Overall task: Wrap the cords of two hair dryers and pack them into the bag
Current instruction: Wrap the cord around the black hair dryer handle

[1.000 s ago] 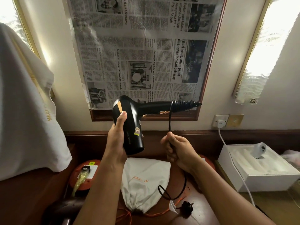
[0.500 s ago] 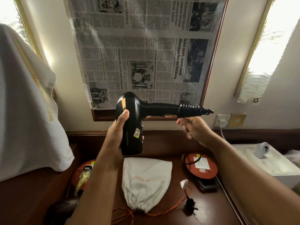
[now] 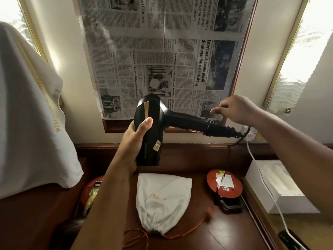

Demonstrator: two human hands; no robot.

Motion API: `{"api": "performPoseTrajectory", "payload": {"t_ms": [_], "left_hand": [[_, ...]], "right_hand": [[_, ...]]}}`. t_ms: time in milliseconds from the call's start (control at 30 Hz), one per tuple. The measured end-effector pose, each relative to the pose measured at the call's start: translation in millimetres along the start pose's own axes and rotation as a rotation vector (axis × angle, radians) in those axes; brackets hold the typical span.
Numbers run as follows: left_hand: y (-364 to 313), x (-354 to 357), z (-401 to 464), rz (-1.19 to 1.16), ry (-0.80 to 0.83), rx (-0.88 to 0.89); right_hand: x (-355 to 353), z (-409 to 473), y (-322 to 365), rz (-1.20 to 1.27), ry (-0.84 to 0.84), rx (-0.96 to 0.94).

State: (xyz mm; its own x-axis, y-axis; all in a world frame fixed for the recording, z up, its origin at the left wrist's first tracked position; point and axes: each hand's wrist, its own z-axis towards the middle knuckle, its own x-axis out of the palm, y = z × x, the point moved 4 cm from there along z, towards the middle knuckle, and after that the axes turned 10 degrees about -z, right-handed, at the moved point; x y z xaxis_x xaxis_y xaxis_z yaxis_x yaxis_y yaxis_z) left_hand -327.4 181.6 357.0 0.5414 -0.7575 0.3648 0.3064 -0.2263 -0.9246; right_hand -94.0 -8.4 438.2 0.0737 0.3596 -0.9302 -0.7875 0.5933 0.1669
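Note:
My left hand (image 3: 137,141) grips the barrel of a black hair dryer (image 3: 153,127) and holds it in the air above the wooden desk (image 3: 225,233). The dryer's handle points right and ends in a ribbed cord sleeve (image 3: 221,130). My right hand (image 3: 234,109) hovers just above that handle with its fingers curled, pinching the black cord (image 3: 246,133), which loops up behind my wrist. A white drawstring bag (image 3: 162,201) with an orange string lies flat on the desk below the dryer. I cannot make out a second dryer.
Orange cable reels sit on the desk at the left (image 3: 90,190) and at the right (image 3: 232,186). A white box (image 3: 266,199) and a white cable (image 3: 270,195) lie at the right. A white cloth (image 3: 30,123) hangs at the left. A newspaper-covered frame (image 3: 162,51) fills the wall.
My right hand has risen from below the dryer's handle to above it, carrying the cord. The plug no longer lies on the desk. The dryer has tilted slightly.

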Motion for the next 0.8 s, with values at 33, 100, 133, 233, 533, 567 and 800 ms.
{"api": "performPoseTrajectory", "payload": {"t_ms": [33, 100, 133, 233, 533, 567, 800], "left_hand": [[2, 0, 1, 0.009, -0.016, 0.013], [8, 1, 2, 0.013, -0.053, 0.044], [12, 1, 4, 0.005, -0.074, 0.056], [24, -1, 8, -0.02, -0.139, 0.083], [36, -1, 12, -0.055, -0.313, 0.18], [38, -2, 12, -0.084, -0.328, 0.169], [54, -13, 14, -0.252, -0.362, -0.004]], "right_hand": [[-5, -1, 3, -0.035, -0.023, -0.024], [-16, -2, 11, -0.057, -0.067, -0.049], [-20, -3, 17, -0.058, -0.089, -0.062], [-22, -10, 32, -0.046, -0.141, -0.092], [23, -46, 67, 0.171, -0.277, -0.005], [32, -50, 71, 0.22, -0.294, 0.025], [98, -77, 89, 0.868, -0.188, 0.196]]}}
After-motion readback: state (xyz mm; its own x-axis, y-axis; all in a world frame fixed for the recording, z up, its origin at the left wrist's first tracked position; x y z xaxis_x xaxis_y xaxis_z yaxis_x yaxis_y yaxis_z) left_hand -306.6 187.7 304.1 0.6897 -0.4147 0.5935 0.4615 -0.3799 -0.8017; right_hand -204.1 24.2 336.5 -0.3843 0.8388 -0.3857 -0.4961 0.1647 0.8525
